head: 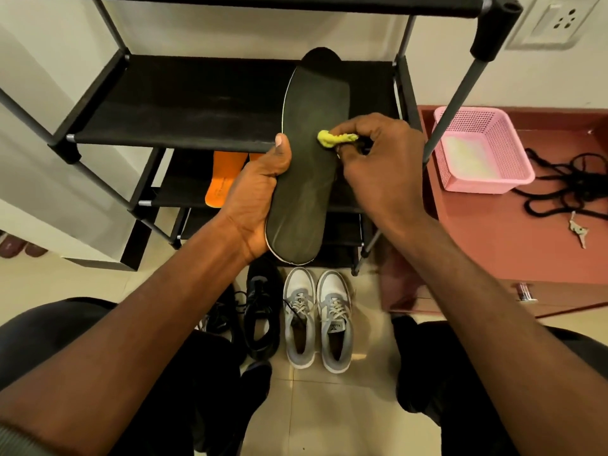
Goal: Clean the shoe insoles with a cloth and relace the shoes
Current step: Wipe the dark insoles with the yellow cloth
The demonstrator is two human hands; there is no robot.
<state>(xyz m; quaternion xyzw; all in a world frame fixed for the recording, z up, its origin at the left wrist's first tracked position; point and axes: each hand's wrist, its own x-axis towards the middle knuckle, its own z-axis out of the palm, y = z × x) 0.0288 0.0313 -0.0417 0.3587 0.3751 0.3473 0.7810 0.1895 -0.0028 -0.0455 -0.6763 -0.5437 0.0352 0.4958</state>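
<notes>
Above the grey shoes (316,317) on the floor, the left hand (256,199) holds a dark insole (309,166) upright by its left edge, thumb pressed on the front face and fingers hidden behind. The right hand (378,162) has its grip pinching a small yellow cloth (332,139), which touches the insole's face near the middle. Behind the insole stands a black shoe rack (184,106); an orange insole (223,179) lies on a lower shelf of the rack, left of the dark insole. Left of the grey shoes sit black shoes (260,311). Right of the rack, a reddish desk (493,232) carries a pink basket (477,149), black laces (566,185) in a loose tangle, and keys (579,230).
</notes>
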